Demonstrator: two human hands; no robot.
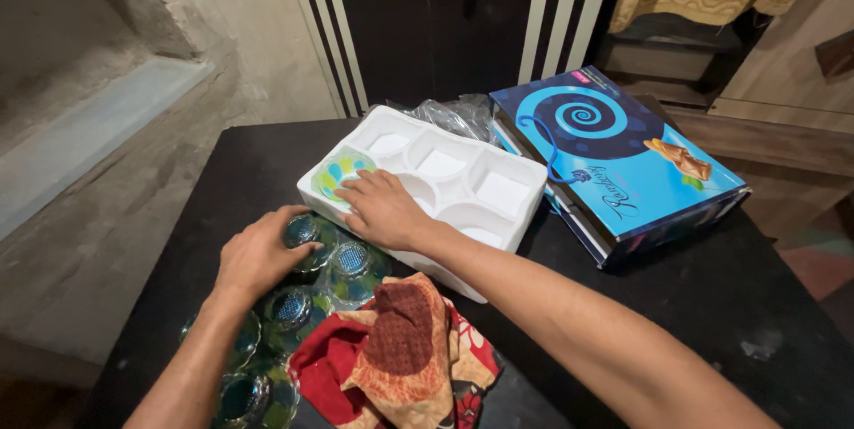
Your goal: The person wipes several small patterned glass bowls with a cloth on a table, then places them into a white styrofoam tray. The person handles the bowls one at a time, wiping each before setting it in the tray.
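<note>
One white moulded foam tray (498, 182) lies in the middle of the black table (712, 296), and everything else is placed from it. The tray shows six square pockets in two rows; one pocket, at its near-left corner, holds a single clear glass patterned with green and blue blobs (341, 171), and the other five show only white foam. The right hand (384, 208) lies palm down on the tray's near-left edge, fingers spread flat and gripping nothing, the fingertips touching that seated glass. Just in front of the tray's left end stands a cluster of about six upturned green-and-blue glasses (349, 264); the exact count is unclear because some are cut off at the bottom edge. The left hand (260, 256) is cupped over the glass nearest the tray (302, 232), fingers curled round its base. One red and orange patterned cloth (400, 349) lies in front of the tray, one blue cardboard box with a spiral design (614, 158) to its right, and one crumpled clear plastic bag (454, 116) behind it.
</note>
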